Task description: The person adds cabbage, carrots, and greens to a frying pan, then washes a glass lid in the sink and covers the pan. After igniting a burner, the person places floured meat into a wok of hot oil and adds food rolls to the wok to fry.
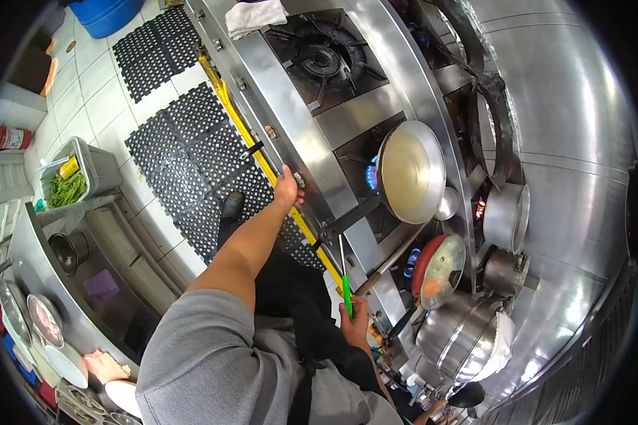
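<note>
My left hand (288, 190) is at the stove's front edge, thumb and curled fingers around a control knob (299, 180). In my right hand (358, 319), lower down, is a green-handled tool (347, 296) with a thin metal rod pointing towards the front of the stove. Close by, a long dark handle (354, 216) leads to a wide pan (409, 172) holding yellowish liquid. A blue flame (372, 173) burns beside the pan's near side. Below it, a red pan (438, 273) with a glass lid sits near another blue flame (412, 262).
Metal pots (503, 216) stand on the rear burners, with a large steel pot (457, 336) at lower right. An unlit burner (321, 60) and a white cloth (255, 18) are at the top. A yellow pipe (244, 131) runs along the stove front. Black mats (184, 152) cover the floor.
</note>
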Demonstrator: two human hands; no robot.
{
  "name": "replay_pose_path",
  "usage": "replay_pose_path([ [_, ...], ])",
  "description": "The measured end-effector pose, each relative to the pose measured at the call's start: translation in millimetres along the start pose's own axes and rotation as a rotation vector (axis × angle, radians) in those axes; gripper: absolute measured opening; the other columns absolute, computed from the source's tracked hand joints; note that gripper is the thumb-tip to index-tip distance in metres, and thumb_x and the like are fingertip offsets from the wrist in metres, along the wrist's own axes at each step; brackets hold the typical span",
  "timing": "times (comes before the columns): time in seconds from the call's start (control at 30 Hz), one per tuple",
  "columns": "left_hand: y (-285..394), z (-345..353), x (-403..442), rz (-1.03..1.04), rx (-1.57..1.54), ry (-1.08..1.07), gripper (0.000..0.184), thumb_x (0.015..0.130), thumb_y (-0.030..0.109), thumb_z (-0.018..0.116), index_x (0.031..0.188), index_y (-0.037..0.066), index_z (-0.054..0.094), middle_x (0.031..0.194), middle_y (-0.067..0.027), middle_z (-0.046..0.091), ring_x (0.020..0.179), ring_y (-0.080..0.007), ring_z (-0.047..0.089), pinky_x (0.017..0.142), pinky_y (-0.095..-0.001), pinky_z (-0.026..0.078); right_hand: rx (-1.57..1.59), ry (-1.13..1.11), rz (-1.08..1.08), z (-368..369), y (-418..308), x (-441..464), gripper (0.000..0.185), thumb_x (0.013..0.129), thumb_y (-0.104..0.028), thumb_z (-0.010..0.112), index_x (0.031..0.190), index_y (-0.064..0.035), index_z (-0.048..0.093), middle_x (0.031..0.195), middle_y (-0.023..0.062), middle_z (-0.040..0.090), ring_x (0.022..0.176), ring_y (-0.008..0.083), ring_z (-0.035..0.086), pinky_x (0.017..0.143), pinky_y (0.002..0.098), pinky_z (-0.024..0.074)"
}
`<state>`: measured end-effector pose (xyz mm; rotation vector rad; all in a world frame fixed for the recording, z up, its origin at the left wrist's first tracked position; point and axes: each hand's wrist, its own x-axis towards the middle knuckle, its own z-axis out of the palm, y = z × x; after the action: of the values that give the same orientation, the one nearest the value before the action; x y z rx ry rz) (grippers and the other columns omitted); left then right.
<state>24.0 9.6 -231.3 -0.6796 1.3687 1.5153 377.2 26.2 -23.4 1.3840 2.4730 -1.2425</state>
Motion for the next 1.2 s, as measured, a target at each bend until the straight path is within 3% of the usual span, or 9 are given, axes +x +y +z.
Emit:
replay_pose_path([
  [0.13, -32, -34, -12, 0.044, 0.028, 0.024, 0.071, 0.093, 0.066, 0.023, 0.130, 0.008, 0.040, 0.082, -0.0207, 0.063, 0.045, -0.0264, 0.058, 0.038, -0.0385, 0.048, 0.029, -0.119, -0.217, -7, -8, 15, 0.033, 0.087, -0.015, 0.066, 0.111, -0.0036, 0.046, 0.089, 0.0159, 0.060, 0.082, 0.0256, 0.062, 0.074, 0.0352, 0.0478],
  [0.17, -45, -46, -16, 0.023, 0.026, 0.008, 0.065, 0.094, 0.062, 0.029, 0.131, 0.009, 0.041, 0.087, -0.0203, 0.063, 0.050, -0.0271, 0.061, 0.040, -0.0396, 0.050, 0.029, -0.196, -0.238, -11, -17, 20, 0.031, 0.090, -0.003, 0.061, 0.114, -0.0045, 0.042, 0.092, 0.0072, 0.061, 0.081, 0.0109, 0.056, 0.072, 0.0250, 0.0447],
  [0.27, -85, -81, -65, 0.103, 0.196, -0.352, 0.046, 0.088, 0.024, 0.052, 0.131, 0.011, 0.046, 0.108, -0.0133, 0.064, 0.077, -0.0273, 0.066, 0.065, -0.0402, 0.056, -0.024, -0.290, -0.478, -11, -19, 49, 0.028, 0.091, -0.004, 0.060, 0.111, -0.0056, 0.041, 0.090, 0.0084, 0.062, 0.072, 0.0093, 0.055, 0.064, 0.0235, 0.0447],
  [0.47, -105, -103, -285, 0.505, -0.220, -0.733, 0.047, 0.090, 0.028, 0.063, 0.132, 0.010, 0.050, 0.112, -0.0074, 0.064, 0.102, -0.0142, 0.061, 0.081, -0.0327, 0.050, 0.373, -1.018, -0.405, 44, -100, 54, 0.024, 0.094, -0.002, 0.052, 0.107, -0.0076, 0.032, 0.082, 0.0123, 0.061, 0.049, 0.0095, 0.049, 0.043, 0.0224, 0.0403],
  [0.67, -126, -218, -499, 1.112, -0.055, 0.506, 0.017, 0.089, 0.019, 0.062, 0.094, 0.004, 0.059, 0.082, -0.0068, 0.065, 0.076, -0.0144, 0.064, 0.068, -0.0316, 0.053, 0.044, -1.497, -1.001, 110, -165, -22, 0.045, 0.090, -0.006, 0.059, 0.129, -0.0024, 0.038, 0.118, 0.0154, 0.058, 0.095, 0.0196, 0.062, 0.078, 0.0294, 0.0490],
  [0.83, -212, -264, -764, 0.669, 0.786, 2.180, 0.027, 0.092, 0.016, 0.053, 0.118, 0.006, 0.053, 0.111, -0.0204, 0.061, 0.099, -0.0360, 0.063, 0.082, -0.0437, 0.051, -0.475, -1.643, -1.212, 158, -197, -59, 0.035, 0.090, -0.018, 0.062, 0.119, -0.0013, 0.052, 0.097, 0.0150, 0.067, 0.080, 0.0194, 0.065, 0.072, 0.0325, 0.0518],
  [0.9, -241, -261, -832, 0.566, 0.339, 2.311, 0.028, 0.094, 0.019, 0.052, 0.120, 0.011, 0.055, 0.104, -0.0163, 0.062, 0.092, -0.0353, 0.064, 0.078, -0.0477, 0.050, -0.504, -1.715, -1.238, 194, -202, -76, 0.034, 0.090, -0.021, 0.062, 0.117, -0.0008, 0.054, 0.096, 0.0153, 0.067, 0.080, 0.0201, 0.065, 0.073, 0.0325, 0.0517],
  [1.07, -347, -315, -920, -0.592, 1.017, 2.426, 0.032, 0.097, 0.031, 0.048, 0.127, 0.021, 0.054, 0.116, -0.0131, 0.057, 0.105, -0.0323, 0.056, 0.084, -0.0455, 0.043, -0.518, -1.608, -1.532, 271, -265, -156, 0.031, 0.088, -0.022, 0.065, 0.111, -0.0024, 0.058, 0.091, 0.0142, 0.068, 0.076, 0.0240, 0.067, 0.069, 0.0348, 0.0526],
  [1.2, -402, -350, -923, -0.313, 0.862, 2.238, 0.037, 0.097, 0.029, 0.048, 0.132, 0.020, 0.050, 0.117, -0.0156, 0.057, 0.109, -0.0342, 0.054, 0.091, -0.0462, 0.041, -0.302, -1.412, -1.492, 375, -326, -201, 0.054, 0.086, -0.021, 0.064, 0.132, -0.0080, 0.038, 0.097, 0.0184, 0.067, 0.081, 0.0299, 0.067, 0.072, 0.0377, 0.0527],
])
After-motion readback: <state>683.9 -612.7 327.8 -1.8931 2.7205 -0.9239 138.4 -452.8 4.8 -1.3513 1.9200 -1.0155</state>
